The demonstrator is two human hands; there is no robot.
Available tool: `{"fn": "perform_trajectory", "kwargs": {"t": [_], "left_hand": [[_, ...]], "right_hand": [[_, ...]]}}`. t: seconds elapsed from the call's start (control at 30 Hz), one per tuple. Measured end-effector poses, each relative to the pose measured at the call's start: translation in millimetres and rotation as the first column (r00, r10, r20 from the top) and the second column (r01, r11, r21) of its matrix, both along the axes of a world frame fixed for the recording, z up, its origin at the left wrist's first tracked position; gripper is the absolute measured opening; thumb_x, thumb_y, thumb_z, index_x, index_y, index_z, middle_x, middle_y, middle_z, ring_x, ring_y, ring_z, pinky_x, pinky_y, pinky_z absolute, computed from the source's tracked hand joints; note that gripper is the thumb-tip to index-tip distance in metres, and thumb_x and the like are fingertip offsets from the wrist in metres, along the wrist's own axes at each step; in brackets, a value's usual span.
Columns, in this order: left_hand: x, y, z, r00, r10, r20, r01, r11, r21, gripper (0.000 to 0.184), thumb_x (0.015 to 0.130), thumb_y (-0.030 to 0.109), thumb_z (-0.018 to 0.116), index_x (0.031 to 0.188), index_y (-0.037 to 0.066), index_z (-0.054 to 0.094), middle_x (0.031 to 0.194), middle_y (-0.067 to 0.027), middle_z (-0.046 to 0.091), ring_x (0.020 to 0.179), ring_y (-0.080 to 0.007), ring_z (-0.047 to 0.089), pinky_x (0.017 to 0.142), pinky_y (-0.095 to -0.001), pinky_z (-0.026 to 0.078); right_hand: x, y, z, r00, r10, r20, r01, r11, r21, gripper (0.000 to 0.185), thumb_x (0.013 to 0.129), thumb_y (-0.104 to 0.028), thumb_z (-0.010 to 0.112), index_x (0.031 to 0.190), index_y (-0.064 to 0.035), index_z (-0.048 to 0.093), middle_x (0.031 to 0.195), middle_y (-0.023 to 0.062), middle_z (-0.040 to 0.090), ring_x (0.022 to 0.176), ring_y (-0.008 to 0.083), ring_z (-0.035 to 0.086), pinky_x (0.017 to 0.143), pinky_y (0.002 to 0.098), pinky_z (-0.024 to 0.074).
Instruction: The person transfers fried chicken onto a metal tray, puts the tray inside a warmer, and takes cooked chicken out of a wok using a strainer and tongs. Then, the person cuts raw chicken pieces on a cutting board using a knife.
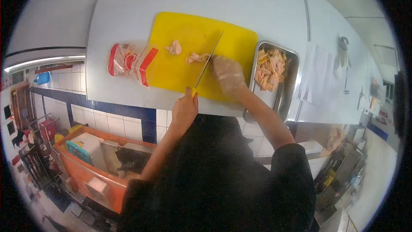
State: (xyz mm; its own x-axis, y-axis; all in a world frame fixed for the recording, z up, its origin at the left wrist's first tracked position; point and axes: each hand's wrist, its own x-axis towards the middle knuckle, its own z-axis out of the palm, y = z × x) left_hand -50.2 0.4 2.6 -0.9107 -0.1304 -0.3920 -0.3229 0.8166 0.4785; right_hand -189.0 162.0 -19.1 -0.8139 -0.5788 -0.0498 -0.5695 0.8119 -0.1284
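My left hand [184,111] is closed around the yellow handle of a long knife [210,58]. The blade slants up and away across a yellow cutting board [171,30]. Against the blade lies a piece of raw chicken [196,58]. My right hand [228,74], in a clear plastic glove, presses this piece from the right with curled fingers; the fingertips are partly hidden. A smaller lump of raw chicken [174,47] sits apart on the board's left side. Beside the board at right, a metal tray [291,73] holds a pile of raw chicken pieces [270,69].
A clear plastic bag with red print [128,63] overlaps the board's left edge. White sheets [316,75] lie right of the tray on the pale table [231,0]. An orange bin [96,179] with items inside stands below at left.
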Motion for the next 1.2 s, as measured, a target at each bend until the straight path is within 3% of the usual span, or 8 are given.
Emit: {"fn": "perform_trajectory", "kwargs": {"t": [0.43, 0.5, 0.57, 0.73, 0.83, 0.93, 1.13, 1.2], "left_hand": [[-32, 19, -7, 0.985, 0.08, 0.156, -0.067, 0.994, -0.086, 0.033, 0.097, 0.028, 0.05, 0.115, 0.0, 0.045, 0.07, -0.0279, 0.063, 0.069, -0.0476, 0.063, 0.061, -0.057, 0.05], [-47, 25, -20, 0.999, 0.02, -0.045, -0.025, 0.994, -0.107, 0.036, 0.097, 0.029, 0.049, 0.118, 0.001, 0.045, 0.071, -0.0287, 0.063, 0.07, -0.048, 0.063, 0.063, -0.0576, 0.05], [-38, 25, -17, 0.998, 0.058, -0.008, -0.058, 0.995, -0.085, 0.037, 0.097, 0.029, 0.05, 0.119, 0.001, 0.045, 0.072, -0.0291, 0.063, 0.07, -0.048, 0.063, 0.063, -0.0572, 0.05], [-3, 36, -20, 0.98, 0.187, -0.072, -0.189, 0.982, -0.019, 0.038, 0.096, 0.03, 0.051, 0.121, 0.001, 0.046, 0.075, -0.0295, 0.063, 0.071, -0.0484, 0.063, 0.063, -0.0566, 0.05], [-28, 42, -31, 0.994, 0.1, -0.055, -0.105, 0.989, -0.103, 0.037, 0.096, 0.029, 0.051, 0.12, 0.001, 0.047, 0.075, -0.0294, 0.063, 0.071, -0.0479, 0.063, 0.063, -0.0568, 0.05], [-32, 41, -27, 0.96, 0.049, -0.274, -0.083, 0.99, -0.112, 0.037, 0.096, 0.028, 0.051, 0.12, 0.001, 0.046, 0.075, -0.0294, 0.063, 0.072, -0.0481, 0.063, 0.064, -0.0571, 0.05], [9, 42, -24, 0.977, 0.212, 0.006, -0.212, 0.977, 0.004, 0.034, 0.096, 0.027, 0.051, 0.118, 0.001, 0.047, 0.075, -0.029, 0.063, 0.073, -0.0485, 0.063, 0.066, -0.0567, 0.05], [-11, 40, -45, 0.953, 0.094, -0.288, -0.102, 0.995, -0.015, 0.037, 0.096, 0.028, 0.051, 0.122, 0.002, 0.045, 0.074, -0.0297, 0.063, 0.073, -0.0483, 0.063, 0.066, -0.0581, 0.049]], "right_hand": [[-18, 2, 4, 0.971, 0.074, 0.227, -0.08, 0.997, 0.016, 0.013, 0.082, -0.014, 0.058, 0.084, -0.0068, 0.068, 0.081, 0.0142, 0.069, 0.08, 0.0288, 0.069, 0.064, 0.0391, 0.0553], [-22, 3, 4, 0.964, 0.07, 0.257, -0.066, 0.997, -0.025, 0.013, 0.081, -0.014, 0.058, 0.083, -0.0067, 0.068, 0.081, 0.0145, 0.069, 0.079, 0.0288, 0.069, 0.064, 0.0398, 0.055], [-20, 6, 3, 0.961, 0.169, 0.217, -0.178, 0.984, 0.021, 0.014, 0.082, -0.014, 0.057, 0.084, -0.006, 0.068, 0.081, 0.0156, 0.069, 0.077, 0.0294, 0.069, 0.063, 0.0411, 0.0548], [-21, 13, -8, 0.98, 0.069, 0.189, -0.057, 0.996, -0.067, 0.013, 0.081, -0.014, 0.057, 0.08, -0.0068, 0.068, 0.079, 0.015, 0.068, 0.077, 0.03, 0.069, 0.063, 0.0414, 0.0548], [-5, 29, -11, 0.971, 0.086, 0.224, -0.071, 0.995, -0.077, 0.014, 0.082, -0.016, 0.058, 0.08, -0.0071, 0.068, 0.078, 0.0152, 0.068, 0.076, 0.0315, 0.069, 0.066, 0.0418, 0.055], [-28, 29, 4, 0.981, 0.115, 0.159, -0.102, 0.991, -0.083, 0.014, 0.082, -0.017, 0.057, 0.081, -0.0078, 0.068, 0.079, 0.0143, 0.069, 0.076, 0.0313, 0.069, 0.068, 0.0429, 0.0551], [-7, 33, -18, 0.986, 0.133, 0.101, -0.124, 0.988, -0.09, 0.013, 0.081, -0.015, 0.056, 0.081, -0.0075, 0.068, 0.081, 0.0141, 0.067, 0.078, 0.0307, 0.067, 0.07, 0.0432, 0.0543], [-12, 25, -21, 0.982, 0.066, 0.177, -0.054, 0.996, -0.072, 0.013, 0.081, -0.014, 0.057, 0.081, -0.0062, 0.067, 0.083, 0.0164, 0.067, 0.079, 0.0322, 0.067, 0.069, 0.0441, 0.0535]]}}
